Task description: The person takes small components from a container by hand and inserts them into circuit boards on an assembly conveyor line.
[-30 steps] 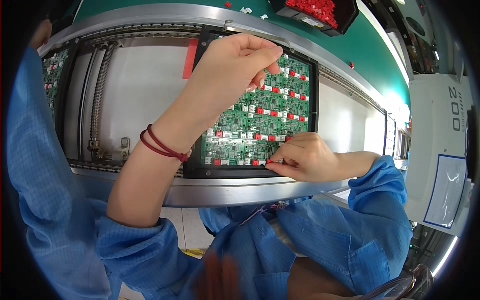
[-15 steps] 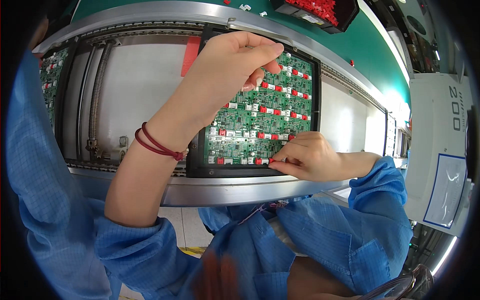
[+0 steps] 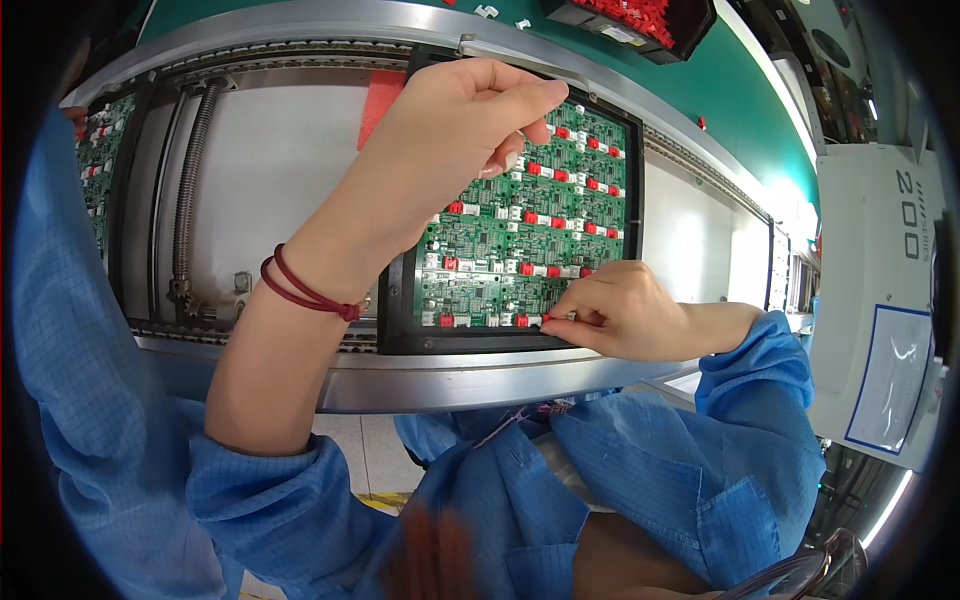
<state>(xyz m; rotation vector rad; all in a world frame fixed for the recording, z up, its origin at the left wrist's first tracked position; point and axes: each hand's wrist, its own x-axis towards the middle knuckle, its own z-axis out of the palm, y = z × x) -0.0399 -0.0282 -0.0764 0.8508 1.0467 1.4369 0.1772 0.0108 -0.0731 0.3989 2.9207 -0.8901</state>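
Note:
A panel of green circuit boards (image 3: 465, 295) lies in a black frame (image 3: 398, 318), with rows of red and white connectors across it. At its near edge, my right hand (image 3: 622, 312) pinches a red connector (image 3: 547, 319) between thumb and forefinger, down at the board's surface. Above the panel's far left part hovers my left hand (image 3: 470, 125), its fingers curled and the thumb pressed to the forefinger. Whatever those fingertips hold, if anything, I cannot make out. My left hand and forearm hide part of the boards, and a dark red band circles that wrist.
A black bin (image 3: 650, 35) of red connectors stands on the green surface (image 3: 740, 120) at the back, with a few loose white pieces (image 3: 487, 12) nearby. Metal rails (image 3: 480, 385) border the conveyor. Another person's blue sleeve (image 3: 90, 370) is at left, beside another board panel (image 3: 97, 180).
Both hands keep nearly the same pose, the right still pinching at the near edge. The framed panel sits very slightly farther right in the view.

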